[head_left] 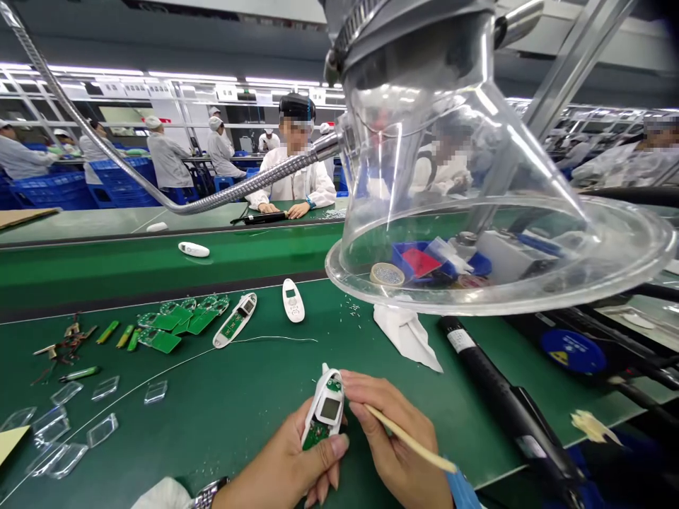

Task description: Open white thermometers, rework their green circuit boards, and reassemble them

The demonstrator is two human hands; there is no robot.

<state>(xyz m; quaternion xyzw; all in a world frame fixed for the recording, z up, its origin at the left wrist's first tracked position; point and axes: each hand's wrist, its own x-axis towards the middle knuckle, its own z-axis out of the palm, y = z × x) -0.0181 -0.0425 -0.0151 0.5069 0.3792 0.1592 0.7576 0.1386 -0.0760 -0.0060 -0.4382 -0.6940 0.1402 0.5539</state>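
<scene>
My left hand (297, 452), with a metal wristwatch (211, 493) at the wrist, is shut on a white handheld device casing (325, 408) that holds a small LCD screen and a green circuit board. My right hand (395, 431) grips a thin wooden stick (408, 440), and its fingers rest against the casing's right side. The stick's tip is hidden behind my fingers. On the green mat nearby lie another open casing with its board (235, 320), a white casing (293, 300), several green circuit boards (177, 320) and several clear plastic pieces (102, 430).
A clear plastic funnel hood (440, 261) on a metal gooseneck hangs over the bench at right. A black tool handle (503, 403) and a white cloth (406, 338) lie close to my right hand. Beyond a green conveyor belt (159, 263), a co-worker (294, 170) sits among blue crates.
</scene>
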